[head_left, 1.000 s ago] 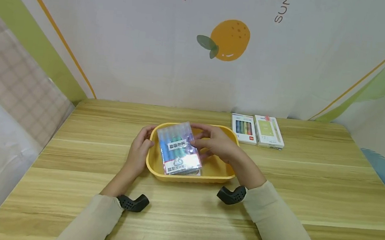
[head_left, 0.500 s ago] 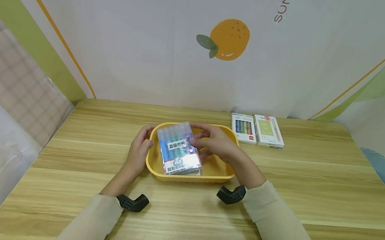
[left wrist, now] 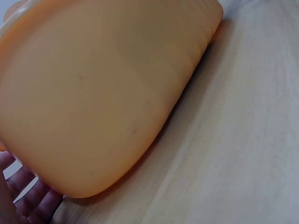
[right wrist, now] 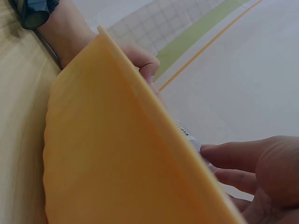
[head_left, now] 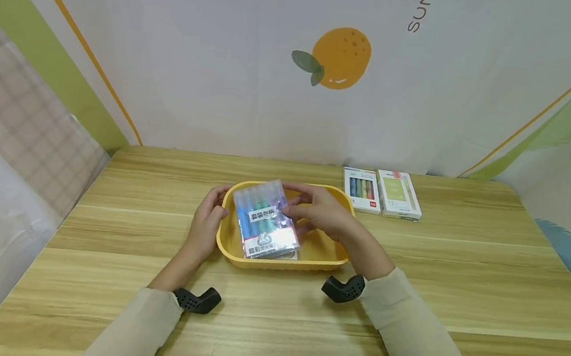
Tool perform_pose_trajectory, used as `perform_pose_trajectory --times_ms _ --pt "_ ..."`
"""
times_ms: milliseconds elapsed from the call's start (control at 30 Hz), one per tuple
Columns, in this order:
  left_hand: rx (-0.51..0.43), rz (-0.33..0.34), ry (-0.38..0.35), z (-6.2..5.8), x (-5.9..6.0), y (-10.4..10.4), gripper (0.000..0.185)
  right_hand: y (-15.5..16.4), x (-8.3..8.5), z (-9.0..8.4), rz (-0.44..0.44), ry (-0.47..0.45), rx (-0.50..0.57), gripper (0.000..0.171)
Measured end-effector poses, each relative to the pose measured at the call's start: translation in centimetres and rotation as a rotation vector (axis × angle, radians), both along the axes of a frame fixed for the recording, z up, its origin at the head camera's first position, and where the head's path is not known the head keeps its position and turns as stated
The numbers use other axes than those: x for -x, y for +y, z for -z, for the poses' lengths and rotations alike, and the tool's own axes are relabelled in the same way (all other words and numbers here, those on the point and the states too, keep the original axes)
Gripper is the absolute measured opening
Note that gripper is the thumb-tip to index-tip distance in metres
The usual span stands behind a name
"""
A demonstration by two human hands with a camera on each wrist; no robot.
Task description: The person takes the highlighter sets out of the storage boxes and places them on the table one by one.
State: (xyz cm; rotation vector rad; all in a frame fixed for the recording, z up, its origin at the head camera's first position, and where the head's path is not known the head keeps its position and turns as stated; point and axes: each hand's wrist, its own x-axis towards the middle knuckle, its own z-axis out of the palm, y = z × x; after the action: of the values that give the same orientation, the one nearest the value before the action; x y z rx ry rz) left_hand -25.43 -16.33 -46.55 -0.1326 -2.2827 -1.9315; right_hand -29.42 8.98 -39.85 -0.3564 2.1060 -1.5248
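A clear pack of coloured markers (head_left: 263,219) with a white label lies tilted in a yellow tray (head_left: 325,250) at the middle of the wooden table. My left hand (head_left: 207,218) grips the tray's left rim, fingers curled over its edge; its thumb lies by the pack's left side. My right hand (head_left: 315,211) pinches the pack's right edge, thumb on top. In the left wrist view the tray's outer wall (left wrist: 103,93) fills the frame, with my fingers (left wrist: 28,200) below it. The right wrist view shows the tray's wall (right wrist: 117,163), my right fingers (right wrist: 252,158) and the left hand (right wrist: 135,53) beyond.
Two small boxes stand at the back right of the table: one with coloured pens (head_left: 362,190), one white and green (head_left: 398,194). A printed curtain hangs behind the table's far edge. Bare wood (head_left: 488,266) lies around the tray.
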Motion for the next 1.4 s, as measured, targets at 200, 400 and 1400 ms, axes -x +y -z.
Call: perform_pose_trajectory --times_ms 200,400,1400 --pt "0.008 0.001 0.002 0.00 0.00 -0.08 0.053 -0.04 0.05 0.01 0.000 0.001 0.002 0.062" --pt "0.011 0.003 0.010 -0.01 0.00 -0.08 0.054 -0.08 -0.03 -0.06 0.003 -0.001 -0.001 0.062" --pt "0.008 -0.003 0.008 -0.01 -0.03 -0.05 0.054 0.51 0.14 -0.62 0.050 0.004 0.036 0.065"
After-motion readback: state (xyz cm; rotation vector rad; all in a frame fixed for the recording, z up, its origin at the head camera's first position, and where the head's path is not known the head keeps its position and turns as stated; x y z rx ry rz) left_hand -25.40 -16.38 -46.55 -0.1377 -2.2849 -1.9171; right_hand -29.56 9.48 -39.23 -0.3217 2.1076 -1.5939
